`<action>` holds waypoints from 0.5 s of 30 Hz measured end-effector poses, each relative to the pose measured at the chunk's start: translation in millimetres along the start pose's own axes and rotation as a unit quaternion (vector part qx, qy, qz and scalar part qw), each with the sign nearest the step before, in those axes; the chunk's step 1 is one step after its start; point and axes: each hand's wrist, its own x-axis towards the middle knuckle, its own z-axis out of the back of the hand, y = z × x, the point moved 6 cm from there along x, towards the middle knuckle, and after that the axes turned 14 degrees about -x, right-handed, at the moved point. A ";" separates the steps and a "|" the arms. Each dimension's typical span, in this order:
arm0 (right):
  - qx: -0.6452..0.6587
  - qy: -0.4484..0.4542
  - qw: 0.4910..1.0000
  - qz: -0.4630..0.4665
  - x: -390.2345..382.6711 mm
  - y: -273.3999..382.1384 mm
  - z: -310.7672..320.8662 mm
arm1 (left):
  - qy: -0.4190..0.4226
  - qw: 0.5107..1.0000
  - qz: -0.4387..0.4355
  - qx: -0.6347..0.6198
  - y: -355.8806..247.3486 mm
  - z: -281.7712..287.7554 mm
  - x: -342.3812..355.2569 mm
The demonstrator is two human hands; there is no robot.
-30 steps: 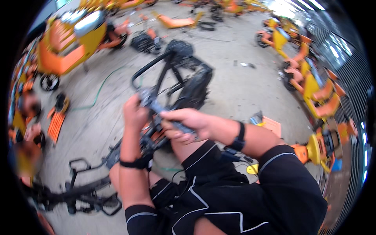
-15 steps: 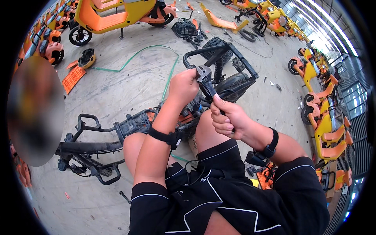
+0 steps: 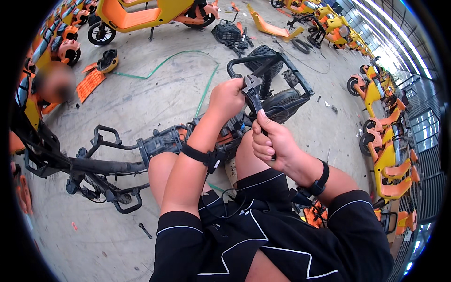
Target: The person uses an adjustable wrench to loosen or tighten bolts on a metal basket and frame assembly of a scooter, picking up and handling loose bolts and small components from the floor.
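My right hand (image 3: 276, 143) is closed around the handle of an adjustable wrench (image 3: 253, 95), its thumb lying along the shaft. The wrench's jaws point up and away from me, beside my left hand (image 3: 228, 99). That hand is a closed fist with its fingertips hidden; I cannot make out what it grips at the jaws. Just beyond both hands is the rear rack (image 3: 295, 70) of a stripped black scooter frame (image 3: 162, 143), which lies across in front of my knees. The rear wheel (image 3: 282, 99) shows under the rack.
Another wrench (image 3: 144, 230) lies on the floor at lower left. A yellow helmet (image 3: 108, 61), an orange perforated panel (image 3: 90, 85) and a green hose (image 3: 164, 57) lie to the far left. Yellow scooters (image 3: 394, 178) line the right side; another scooter (image 3: 141, 16) stands at the back.
The view has shifted slightly, and more of the frame's front end shows at the left. Both hands and the wrench keep nearly the same pose, with the wrench slightly more upright.
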 end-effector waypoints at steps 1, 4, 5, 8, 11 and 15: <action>0.009 -0.004 1.000 0.001 0.3 -0.6 -2.3 | -0.003 1.000 -0.004 0.004 -0.2 -0.3 0.3; 0.037 -0.036 0.999 0.011 3.7 -6.7 -17.0 | -0.003 1.000 -0.014 -0.019 11.4 0.0 -1.3; 0.061 -0.050 0.997 0.011 2.2 -6.7 -24.7 | -0.005 1.000 -0.012 -0.021 14.3 -0.8 0.3; 0.049 -0.052 0.997 0.009 0.9 0.6 -24.5 | 0.011 0.997 0.028 -0.071 12.4 2.8 1.4; 0.040 -0.036 0.999 0.001 -3.6 -1.0 -20.4 | 0.011 0.998 0.008 -0.062 15.6 -0.2 -0.4; 0.051 -0.040 0.998 0.007 -1.3 -4.4 -23.5 | 0.000 0.999 0.020 -0.050 17.6 0.5 -2.8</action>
